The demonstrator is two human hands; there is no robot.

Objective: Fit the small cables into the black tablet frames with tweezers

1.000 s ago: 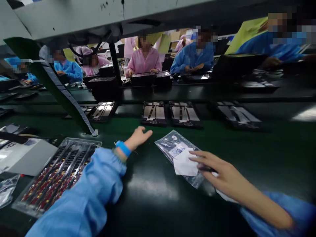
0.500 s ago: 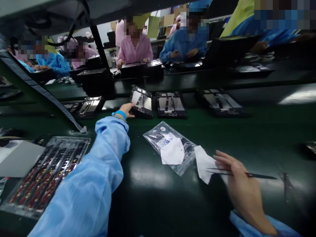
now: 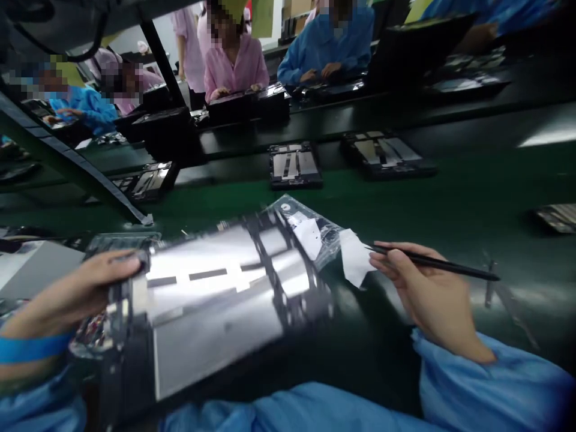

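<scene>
My left hand, with a blue band at the wrist, grips an opened tablet by its left end. The tablet is tilted close to me, smeared a little by motion, and shows silvery battery panels in a black frame. Black tweezers lie between the thumb and fingers of my right hand, pointing left. Their tip is near a white paper piece. Beside that, a clear plastic bag with another white piece on it is partly covered by the tablet.
Two more opened tablets, one in the middle and one to its right, lie across the green bench. At left, a grey-white box stands by a clear parts tray. Several people work at the far bench among black stacks.
My left hand has lifted the tablet from the row and brought it towards me, to the lower left. My right hand still has the tweezers, now turned slightly. The view has shifted.
</scene>
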